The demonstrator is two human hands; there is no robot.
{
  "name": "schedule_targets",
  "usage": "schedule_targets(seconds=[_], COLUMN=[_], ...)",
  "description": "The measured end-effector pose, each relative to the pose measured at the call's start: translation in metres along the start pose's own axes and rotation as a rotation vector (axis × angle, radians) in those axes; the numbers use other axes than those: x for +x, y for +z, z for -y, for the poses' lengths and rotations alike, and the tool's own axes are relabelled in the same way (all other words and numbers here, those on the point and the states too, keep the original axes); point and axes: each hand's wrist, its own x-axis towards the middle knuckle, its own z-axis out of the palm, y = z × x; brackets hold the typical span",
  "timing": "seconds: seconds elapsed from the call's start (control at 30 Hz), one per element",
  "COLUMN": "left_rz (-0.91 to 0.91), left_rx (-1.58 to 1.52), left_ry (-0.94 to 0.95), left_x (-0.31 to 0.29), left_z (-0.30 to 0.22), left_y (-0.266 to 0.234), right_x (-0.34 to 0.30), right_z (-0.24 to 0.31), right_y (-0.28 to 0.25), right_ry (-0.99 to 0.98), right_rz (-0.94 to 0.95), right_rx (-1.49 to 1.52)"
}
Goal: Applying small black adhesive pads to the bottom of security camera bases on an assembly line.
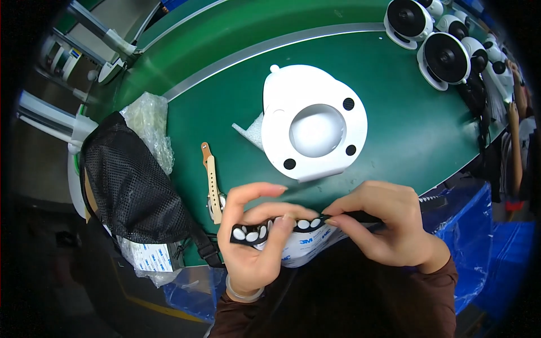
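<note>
My left hand is closed on a black strip of adhesive pads with white oval spots along it, held low in front of me. White backing paper with blue print hangs below the strip. My right hand pinches the strip's right part between thumb and forefinger; whether a loose pad is in that pinch is too small to tell. Just beyond my hands lies a rounded white plastic housing with a large round recess. Three black round pads sit on its face.
A wristwatch lies left of the housing on the green table. Farther left are a black mesh bag and bubble wrap. White foam touches the housing. Several white-and-black round devices crowd the far right, near another person's arm.
</note>
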Motion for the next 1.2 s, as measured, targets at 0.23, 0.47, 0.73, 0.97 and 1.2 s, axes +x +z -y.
schedule_targets(seconds=[0.23, 0.47, 0.73, 0.97, 1.2], left_rz=[0.052, 0.017, 0.018, 0.009, 0.010], left_rx=[0.132, 0.106, 0.159, 0.060, 0.070], left_ry=[0.002, 0.019, 0.075, -0.034, -0.001], left_x=[0.000, 0.003, 0.007, 0.011, 0.010], left_z=[-0.003, -0.002, 0.002, 0.005, 0.005], left_y=[-0.003, 0.001, 0.004, 0.004, 0.003], right_x=[-0.003, 0.001, 0.009, 0.007, 0.010], right_z=[0.001, 0.003, -0.003, -0.009, 0.000], right_y=[0.010, 0.008, 0.000, 0.008, 0.002], right_ry=[-0.148, -0.234, -0.225, -0.369, -0.215], right_rz=[-0.130, -0.154, -0.036, -0.133, -0.050], right_rx=[-0.084, -0.214, -0.229, -0.357, -0.230])
